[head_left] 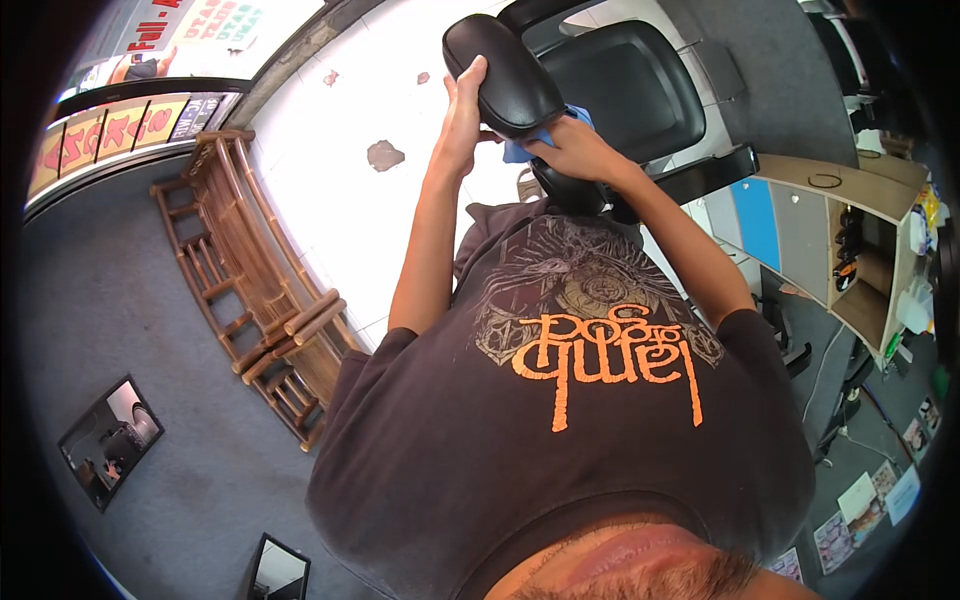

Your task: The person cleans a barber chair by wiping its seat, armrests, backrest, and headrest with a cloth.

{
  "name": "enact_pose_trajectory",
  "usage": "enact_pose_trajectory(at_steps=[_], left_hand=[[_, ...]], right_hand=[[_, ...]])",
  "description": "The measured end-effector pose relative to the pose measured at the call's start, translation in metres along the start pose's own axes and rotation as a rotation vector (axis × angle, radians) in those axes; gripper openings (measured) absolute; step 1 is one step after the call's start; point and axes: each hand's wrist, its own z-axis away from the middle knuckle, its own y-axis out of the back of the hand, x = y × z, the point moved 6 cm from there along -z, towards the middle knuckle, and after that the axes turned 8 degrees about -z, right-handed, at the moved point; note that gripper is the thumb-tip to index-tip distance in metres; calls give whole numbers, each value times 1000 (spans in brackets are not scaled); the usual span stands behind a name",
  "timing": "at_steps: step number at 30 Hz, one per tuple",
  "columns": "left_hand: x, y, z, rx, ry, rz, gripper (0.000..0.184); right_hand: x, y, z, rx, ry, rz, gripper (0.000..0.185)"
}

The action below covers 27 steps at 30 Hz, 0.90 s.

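A black padded headrest (505, 78) is tilted above the seat of a black salon-type chair (630, 90). My left hand (462, 125) grips the headrest's left side, with the thumb lying on the padding and the other fingers partly hidden behind it. Close to the headrest's lower end, my right hand (578, 152) is closed on a blue cloth (522, 150), which touches the padding there. Part of the cloth also shows beyond the knuckles. The chair's armrest (700, 180) passes just to the right of my right forearm.
A bamboo bench (250, 280) stands at the left on the white tiled floor (340, 130). On the right is a curved wooden cabinet (800, 230) with blue and grey doors and open shelves. Mirrors (112, 440) hang at the lower left. Cables run down at the far right.
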Motion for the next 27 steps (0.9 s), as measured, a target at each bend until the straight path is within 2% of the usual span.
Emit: enact_pose_trajectory(at_steps=[2,5,8,9,12,13,16,17,23,27], left_hand=[[-1,0,0,30,-1,-6,91],[-2,-2,-1,28,-17,2,92],[1,-1,0,21,-34,-14,94],[4,-2,3,39,-41,-27,95],[4,-1,2,39,-50,-26,96],[3,-2,1,32,-52,-19,96],[11,-3,7,-6,-31,-11,95],[10,-3,7,0,-30,-10,95],[4,-2,3,8,-31,-5,95],[10,-4,6,28,-35,-12,96]], right_hand=[[-5,6,15,74,116,-116,37],[-9,22,37,164,35,-482,32],[12,46,54,155,-86,-721,31],[11,55,58,211,-115,-632,23],[37,52,48,200,-123,-472,25],[23,45,44,29,-176,-360,32],[10,10,27,57,94,17,43],[15,8,17,-24,-39,29,47],[23,10,-22,-107,-65,-178,48],[1,16,4,-90,-44,-99,46]])
